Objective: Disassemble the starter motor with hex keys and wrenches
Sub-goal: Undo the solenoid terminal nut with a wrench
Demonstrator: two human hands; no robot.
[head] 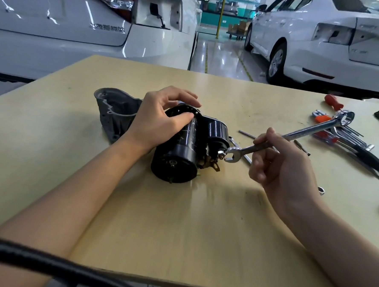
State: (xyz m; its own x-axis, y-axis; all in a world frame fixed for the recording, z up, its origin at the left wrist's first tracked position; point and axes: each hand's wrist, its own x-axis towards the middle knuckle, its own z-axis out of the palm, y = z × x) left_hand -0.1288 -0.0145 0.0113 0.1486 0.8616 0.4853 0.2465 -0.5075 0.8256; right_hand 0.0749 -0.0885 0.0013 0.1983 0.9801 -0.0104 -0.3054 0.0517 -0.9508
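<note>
Fingers of right hand [280,164] clamped on wrench [295,134]; left hand [161,119] fingers curled over starter motor [184,147]

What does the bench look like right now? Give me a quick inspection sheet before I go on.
Surface: pale wooden table, scuffed.
Job's things: black starter motor lying on its side, grey end housing at its far end; combination wrench, open end at a terminal nut.
Clutter: pile of spare wrenches and screwdrivers at the right, red-handled screwdriver behind it.
Grippers: left hand grips the motor body; right hand holds the wrench shank.
Cables: black hose or cable across the near left corner.
Surroundings: two white cars behind, glossy workshop floor.
</note>
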